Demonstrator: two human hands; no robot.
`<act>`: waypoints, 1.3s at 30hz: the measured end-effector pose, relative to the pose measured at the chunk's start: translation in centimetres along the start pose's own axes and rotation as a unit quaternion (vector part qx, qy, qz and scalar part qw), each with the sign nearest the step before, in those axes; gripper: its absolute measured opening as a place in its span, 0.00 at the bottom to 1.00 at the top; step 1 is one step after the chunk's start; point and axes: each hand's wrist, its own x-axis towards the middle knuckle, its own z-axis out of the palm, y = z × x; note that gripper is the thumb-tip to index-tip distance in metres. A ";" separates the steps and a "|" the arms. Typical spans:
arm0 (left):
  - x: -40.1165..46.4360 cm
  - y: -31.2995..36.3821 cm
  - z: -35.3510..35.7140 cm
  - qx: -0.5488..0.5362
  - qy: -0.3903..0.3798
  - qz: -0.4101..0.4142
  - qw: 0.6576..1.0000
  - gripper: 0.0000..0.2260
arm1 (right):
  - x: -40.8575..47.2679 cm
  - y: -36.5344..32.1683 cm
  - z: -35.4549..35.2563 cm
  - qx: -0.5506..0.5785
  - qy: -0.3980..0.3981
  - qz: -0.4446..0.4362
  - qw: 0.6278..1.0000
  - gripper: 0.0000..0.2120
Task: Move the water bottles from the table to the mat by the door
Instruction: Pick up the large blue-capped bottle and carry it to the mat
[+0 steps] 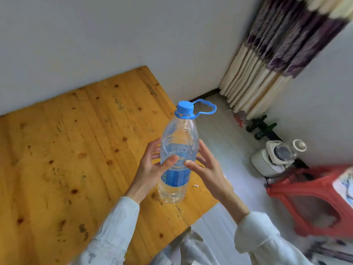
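Big clear water bottle [176, 159] stands upright on the wooden table [66, 150], right near the table's front-right corner. Blue cap [185, 108] on, w/ a blue carry loop [207, 108] sticking out to the right of the neck. Blue label [176, 177] round the lower body.

Both hands flank the bottle at mid-height. Left hand [150, 165]: fingers spread and fairly straight, thumb laid across the front of the bottle, other fingers reaching round the left side. Right hand [206, 165]: same deal, mirrored, thumb tip on the front, fingers extended along the right side. Looks like light contact, not a firm wrap; can't tell if the far fingers press the plastic. Both in white sleeves.

Off to the right on the floor: red plastic stool [313, 199], white appliance [275, 157] by the wall, dark green dumbbells [261, 129], striped purple-and-cream curtain [271, 54] in the corner. Picture's a bit blurred at the right edge.
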 end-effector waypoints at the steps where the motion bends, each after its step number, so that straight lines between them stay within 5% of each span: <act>1: -0.5 0.5 0.8 0.001 -0.021 0.011 1.000 0.26 | -1.4 -0.1 -0.4 0.005 0.024 -0.006 1.000 0.31; 4: -2.3 1.6 3.6 0.009 -0.084 0.031 0.996 0.18 | -6.0 -0.4 -2.1 0.023 0.097 -0.011 0.995 0.32; 15: -14.3 3.9 21.0 0.035 -0.376 0.066 0.923 0.23 | -28.5 1.9 -10.3 0.095 0.415 -0.025 0.905 0.34; 28: -44.9 -0.4 44.4 0.065 -0.660 0.070 0.745 0.24 | -66.4 9.4 -16.2 0.125 0.659 -0.038 0.740 0.29; 39: -70.1 -4.0 61.1 0.062 -0.840 0.076 0.534 0.25 | -92.2 14.5 -18.7 0.102 0.840 -0.038 0.532 0.28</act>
